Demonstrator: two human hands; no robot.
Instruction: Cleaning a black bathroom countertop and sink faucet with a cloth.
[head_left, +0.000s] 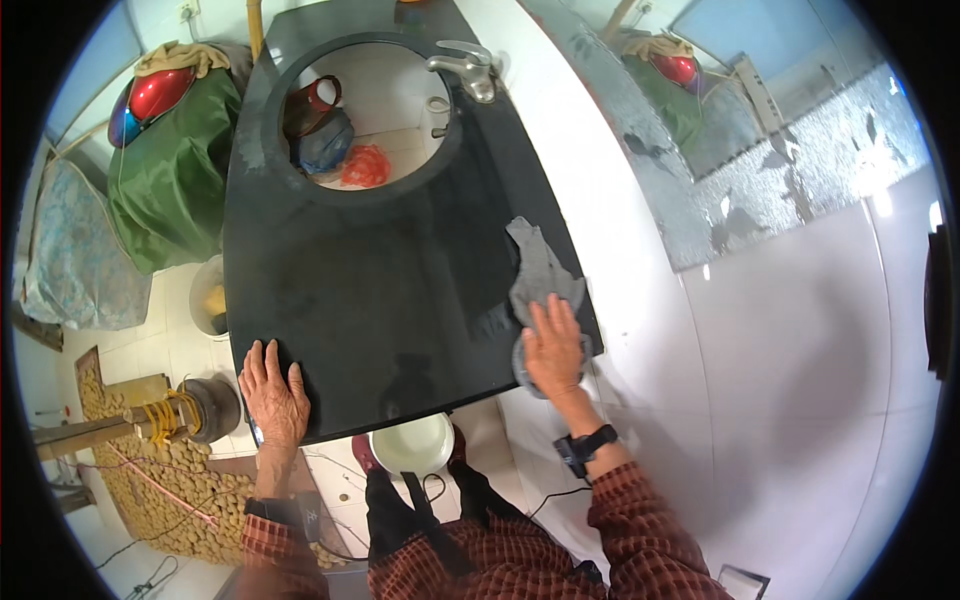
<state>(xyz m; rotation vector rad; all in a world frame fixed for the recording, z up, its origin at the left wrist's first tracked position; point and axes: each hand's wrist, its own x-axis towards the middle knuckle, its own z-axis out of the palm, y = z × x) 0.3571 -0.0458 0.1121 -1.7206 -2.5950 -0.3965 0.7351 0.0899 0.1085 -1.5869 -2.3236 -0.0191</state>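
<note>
A black stone countertop (352, 292) with a large round cut-out lies before me. My left hand (274, 397) rests palm down on its left front corner, holding nothing, fingers a little apart. At the right front corner my right hand (555, 349) presses on a grey cloth (541, 262). Part of the cloth stretches away along the counter's right side, and another part shows around my palm at the corner. Beyond it, a metal tap (469, 71) is fixed at the far right of the cut-out.
Through the cut-out show a red plastic bag (366, 166) and a dark blue bundle (326, 142). Below the front edge is a pale basin (412, 446) between my feet. Green fabric (176, 172) drapes something at left, under a red helmet (160, 94). A mirror (720, 112) leans at right.
</note>
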